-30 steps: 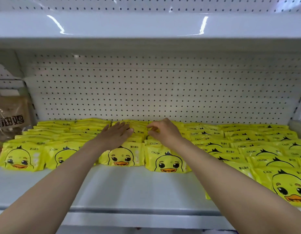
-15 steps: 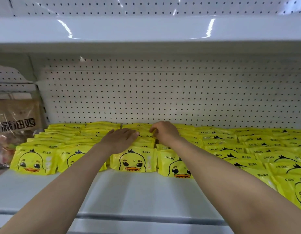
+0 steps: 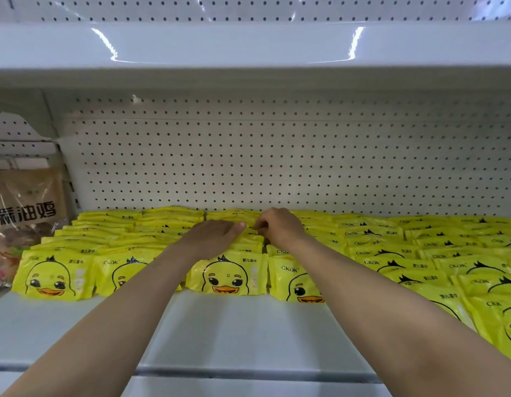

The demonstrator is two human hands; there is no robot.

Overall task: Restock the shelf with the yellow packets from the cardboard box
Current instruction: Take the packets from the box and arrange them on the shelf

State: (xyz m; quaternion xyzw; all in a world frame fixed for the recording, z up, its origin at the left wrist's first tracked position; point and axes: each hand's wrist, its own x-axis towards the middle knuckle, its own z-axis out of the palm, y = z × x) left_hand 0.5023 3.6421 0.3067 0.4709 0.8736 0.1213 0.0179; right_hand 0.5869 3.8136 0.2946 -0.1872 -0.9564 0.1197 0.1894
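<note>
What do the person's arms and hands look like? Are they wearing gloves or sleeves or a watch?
No gloves, sleeves or watch show. Both forearms are bare from the bottom edge of the picture up to the wrists. The left hand and the right hand are bare too. No rings or bracelets can be seen on the parts that show. The fingertips are too small and blurred to tell anything about the nails.

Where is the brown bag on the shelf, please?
In the head view, the brown bag stands at the far left, beside the yellow packets.
</note>
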